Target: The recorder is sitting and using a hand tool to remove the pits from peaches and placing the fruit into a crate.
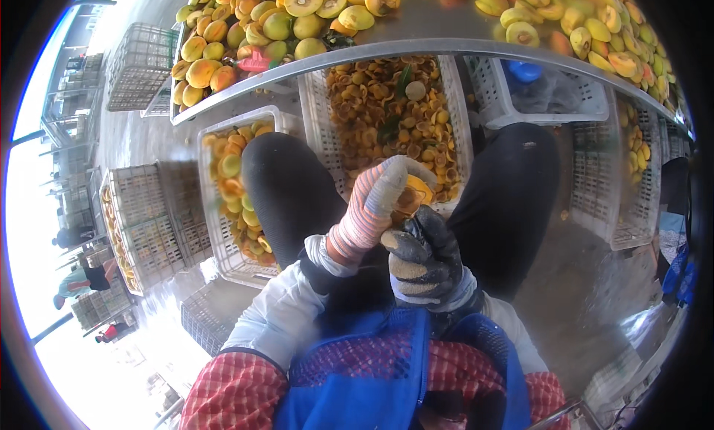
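Note:
My left hand (379, 201), in a striped pink and grey glove, is closed around a yellow peach half (411, 197). Its brownish cut middle faces my right hand. Wearing a dark glove with worn tan patches, my right hand (429, 253) has its fingers curled and its fingertips against the lower edge of the fruit. Whatever those fingers may grip is hidden. Both hands are above the near part of a white crate (313, 121) between my knees, which is filled with brownish-orange scraps (383, 110).
A metal table (431, 21) ahead carries heaps of whole and halved peaches (277, 26). More fruit fills a crate (216, 244) beside my left knee. A crate with clear plastic (554, 95) stands under the table. Stacked crates (149, 222) are at left, others (595, 177) at right.

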{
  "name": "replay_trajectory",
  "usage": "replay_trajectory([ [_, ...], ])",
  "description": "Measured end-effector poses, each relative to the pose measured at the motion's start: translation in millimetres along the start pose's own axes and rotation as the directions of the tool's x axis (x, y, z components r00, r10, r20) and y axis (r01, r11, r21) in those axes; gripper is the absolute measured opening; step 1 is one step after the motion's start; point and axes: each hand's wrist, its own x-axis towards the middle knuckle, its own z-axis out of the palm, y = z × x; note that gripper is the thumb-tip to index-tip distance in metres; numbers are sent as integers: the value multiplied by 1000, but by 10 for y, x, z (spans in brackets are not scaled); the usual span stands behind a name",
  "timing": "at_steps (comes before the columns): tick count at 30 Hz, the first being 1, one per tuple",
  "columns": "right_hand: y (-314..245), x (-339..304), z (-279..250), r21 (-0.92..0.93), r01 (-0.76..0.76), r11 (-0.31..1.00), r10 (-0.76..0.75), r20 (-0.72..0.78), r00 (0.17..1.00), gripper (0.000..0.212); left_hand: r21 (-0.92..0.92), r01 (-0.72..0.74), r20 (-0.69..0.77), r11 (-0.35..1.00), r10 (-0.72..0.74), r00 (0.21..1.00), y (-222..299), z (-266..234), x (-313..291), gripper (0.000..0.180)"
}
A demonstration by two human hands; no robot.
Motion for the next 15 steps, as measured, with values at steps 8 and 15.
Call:
replay_trajectory([
  [8, -213, -29, -191, -39, 231, 972, -234, -200, 951, 52, 11, -164, -433, 986, 152, 888, 75, -333, -256, 50],
  [15, -404, -123, -308, -358, 188, 915, -386, -631, 673, 54, 546, -47, -651, 836, 459, 605, 336, -2024, -1143, 33],
])
